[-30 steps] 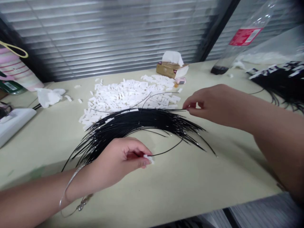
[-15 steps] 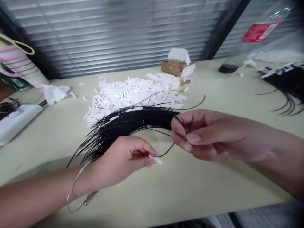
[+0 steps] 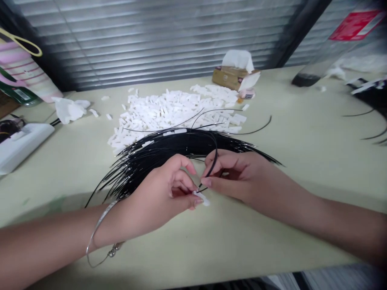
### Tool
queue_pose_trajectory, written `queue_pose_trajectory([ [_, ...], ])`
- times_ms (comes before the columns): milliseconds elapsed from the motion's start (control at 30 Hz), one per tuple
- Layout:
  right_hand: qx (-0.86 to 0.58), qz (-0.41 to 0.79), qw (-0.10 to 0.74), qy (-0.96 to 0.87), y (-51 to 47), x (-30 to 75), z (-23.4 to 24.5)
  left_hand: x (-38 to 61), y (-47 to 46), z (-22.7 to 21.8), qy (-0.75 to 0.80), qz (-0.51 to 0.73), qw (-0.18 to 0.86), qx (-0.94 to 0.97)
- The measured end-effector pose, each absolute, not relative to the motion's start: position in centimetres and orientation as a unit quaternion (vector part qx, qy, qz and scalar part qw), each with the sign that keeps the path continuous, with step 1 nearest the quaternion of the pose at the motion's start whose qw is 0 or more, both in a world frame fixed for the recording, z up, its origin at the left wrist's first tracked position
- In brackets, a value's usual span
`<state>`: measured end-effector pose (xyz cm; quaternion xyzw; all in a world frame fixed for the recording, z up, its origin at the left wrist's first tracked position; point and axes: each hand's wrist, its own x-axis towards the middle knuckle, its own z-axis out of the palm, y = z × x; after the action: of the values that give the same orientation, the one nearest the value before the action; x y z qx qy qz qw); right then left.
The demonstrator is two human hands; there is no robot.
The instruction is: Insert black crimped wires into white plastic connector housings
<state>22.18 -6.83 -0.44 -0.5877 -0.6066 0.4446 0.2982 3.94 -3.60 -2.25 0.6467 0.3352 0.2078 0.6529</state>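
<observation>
Where the table is crossed by a black bundle, in front of it the right hand is closed on a wire, the left hand on a white piece near its end; insertion is seemingly in progress, steady alignment being needed next.

The left hand hid one end of the white plastic piece in its fingertips, and the spot where the black wire from the right hand met it was too small to tell — seated or merely touching. Both hands covered parts of the black wire bundle behind them. The left edge cropped the striped tumbler and white power strip, the right edge a second bundle; the bottle lost its top — its label print blurred.
</observation>
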Motion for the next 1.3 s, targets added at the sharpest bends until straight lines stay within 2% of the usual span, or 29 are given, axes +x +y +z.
queue_pose_trajectory([
  [233, -0.597, 0.378, 0.316, -0.633, -7.1, 21.8, -1.0, 4.0, -3.7, -2.2, 0.334, 0.209, 0.648, 0.652],
  [633, -0.583, 0.398, 0.347, -0.617, -7.1, 21.6, -1.4, 4.0, -3.7, -2.1, 0.336, 0.206, 0.650, 0.650],
  [900, -0.570, 0.382, 0.392, -0.613, -7.6, 22.5, 0.2, 4.3, -3.6, -1.8, 0.360, 0.230, 0.682, 0.593],
  [1300, -0.575, 0.366, 0.391, -0.618, -7.3, 21.9, -1.1, 4.3, -3.6, -1.4, 0.362, 0.236, 0.702, 0.567],
])
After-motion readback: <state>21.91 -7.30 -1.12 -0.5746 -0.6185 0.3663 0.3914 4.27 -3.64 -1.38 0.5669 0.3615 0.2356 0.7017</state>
